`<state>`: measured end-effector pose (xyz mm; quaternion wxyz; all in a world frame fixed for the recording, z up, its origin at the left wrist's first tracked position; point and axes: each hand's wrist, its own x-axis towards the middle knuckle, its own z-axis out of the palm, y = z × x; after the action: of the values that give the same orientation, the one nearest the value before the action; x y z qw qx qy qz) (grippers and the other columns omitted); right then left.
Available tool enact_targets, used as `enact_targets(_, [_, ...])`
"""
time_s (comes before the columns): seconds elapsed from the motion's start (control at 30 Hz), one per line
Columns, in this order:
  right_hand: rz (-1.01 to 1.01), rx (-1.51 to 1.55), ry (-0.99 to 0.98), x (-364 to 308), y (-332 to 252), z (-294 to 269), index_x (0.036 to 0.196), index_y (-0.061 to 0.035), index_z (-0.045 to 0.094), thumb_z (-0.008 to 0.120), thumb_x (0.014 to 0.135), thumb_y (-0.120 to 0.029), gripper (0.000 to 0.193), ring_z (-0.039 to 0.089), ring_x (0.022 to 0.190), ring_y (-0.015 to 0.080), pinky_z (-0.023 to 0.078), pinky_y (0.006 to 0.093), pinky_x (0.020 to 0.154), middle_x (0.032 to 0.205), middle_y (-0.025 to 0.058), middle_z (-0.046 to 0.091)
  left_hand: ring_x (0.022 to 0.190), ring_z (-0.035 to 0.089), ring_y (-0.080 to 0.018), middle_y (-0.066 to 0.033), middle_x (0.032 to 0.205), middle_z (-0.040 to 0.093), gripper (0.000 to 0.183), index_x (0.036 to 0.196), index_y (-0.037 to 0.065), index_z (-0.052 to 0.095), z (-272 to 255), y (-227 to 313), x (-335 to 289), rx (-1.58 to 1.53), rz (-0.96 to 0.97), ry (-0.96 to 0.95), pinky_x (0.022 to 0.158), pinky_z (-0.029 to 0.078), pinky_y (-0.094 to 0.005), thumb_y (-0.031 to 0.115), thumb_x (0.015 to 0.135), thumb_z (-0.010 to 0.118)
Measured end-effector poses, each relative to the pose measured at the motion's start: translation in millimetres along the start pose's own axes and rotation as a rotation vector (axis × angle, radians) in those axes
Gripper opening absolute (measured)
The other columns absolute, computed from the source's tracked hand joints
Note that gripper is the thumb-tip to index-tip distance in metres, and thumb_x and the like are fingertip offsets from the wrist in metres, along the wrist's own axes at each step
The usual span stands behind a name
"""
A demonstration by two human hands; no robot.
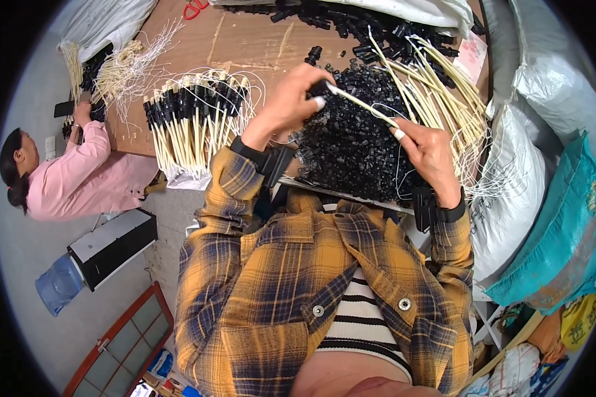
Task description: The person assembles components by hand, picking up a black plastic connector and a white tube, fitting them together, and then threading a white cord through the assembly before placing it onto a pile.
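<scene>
A thin cream rod (361, 102) with a whitish tip slants between my hands above a heap of small black plastic parts (357, 139). My right hand (427, 149) is closed on the rod's lower right end, with the fingers pinching it. At the other end, my left hand (288, 99) grips a black plastic piece (319, 87) at the rod's tip; the fingers partly hide that piece. Whether the tip sits inside it, I cannot tell. A thin white string (404, 159) loops near my right hand.
Cream rods (453, 109) with strings lie right of the heap. Several rods with black fittings (195, 126) form a bundle on the left. Black fittings (377, 26) lie at the back. White sacks (510, 192) and a teal sack (549, 231) stand right. Another person (79, 165) works at far left.
</scene>
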<state>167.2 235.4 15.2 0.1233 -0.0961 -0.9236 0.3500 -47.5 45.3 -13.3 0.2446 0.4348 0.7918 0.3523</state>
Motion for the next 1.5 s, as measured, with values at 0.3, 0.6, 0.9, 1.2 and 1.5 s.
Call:
enact_targets(0.3, [-0.01,0.001,0.259,27.9,5.3,49.8,0.108,-0.0058,0.063,0.064,0.074,0.003,0.035,0.06,0.073,0.0173,0.051,0.0283,0.064,0.11,0.011,0.065,0.059,0.056,-0.0152,0.0016,0.075,0.058,0.038,0.11,0.019,0.063,34.3,59.6,-15.9,0.515,0.55,0.197,0.047,0.044,-0.0277,0.012,0.074,0.071])
enact_targets(0.6, [0.113,0.369,-0.171,27.8,-25.1,28.7,0.097,-0.0099,0.064,0.075,0.077,-0.009,0.023,0.053,0.055,0.0106,0.042,0.0276,0.049,0.07,-0.002,0.06,0.056,0.05,-0.0032,0.0005,0.076,0.064,0.015,0.101,0.004,0.064,28.0,19.8,-15.5,-0.708,-0.405,0.011,0.048,0.039,-0.0187,0.008,0.092,0.053])
enact_targets(0.9, [-0.086,0.033,0.151,23.7,-20.2,65.5,0.091,-0.0075,0.068,0.069,0.08,-0.011,0.011,0.057,0.049,0.0178,0.044,0.0289,0.048,0.058,0.0085,0.057,0.071,0.061,-0.0229,-0.0093,0.079,0.063,0.03,0.104,0.007,0.065,29.8,10.5,-25.0,0.009,0.057,0.241,0.065,0.048,-0.034,0.0,0.074,0.063])
enact_targets(1.2, [-0.065,-0.028,0.182,25.9,-23.5,62.1,0.09,-0.0078,0.068,0.068,0.08,-0.009,0.01,0.058,0.049,0.0162,0.044,0.0283,0.048,0.059,0.0083,0.059,0.089,0.061,-0.0325,-0.0118,0.089,0.062,0.036,0.109,0.009,0.063,33.7,16.8,-31.3,0.19,0.128,0.186,0.076,0.048,-0.0423,-0.002,0.075,0.059])
enact_targets(1.5, [-0.136,0.227,0.064,22.4,-22.7,64.7,0.097,-0.0039,0.064,0.063,0.084,-0.006,0.013,0.062,0.058,0.0284,0.047,0.0333,0.053,0.071,0.0146,0.062,0.093,0.061,-0.0313,-0.0108,0.096,0.065,0.04,0.111,0.011,0.06,32.5,32.2,-28.3,0.094,0.111,0.006,0.076,0.049,-0.0391,-0.002,0.074,0.06])
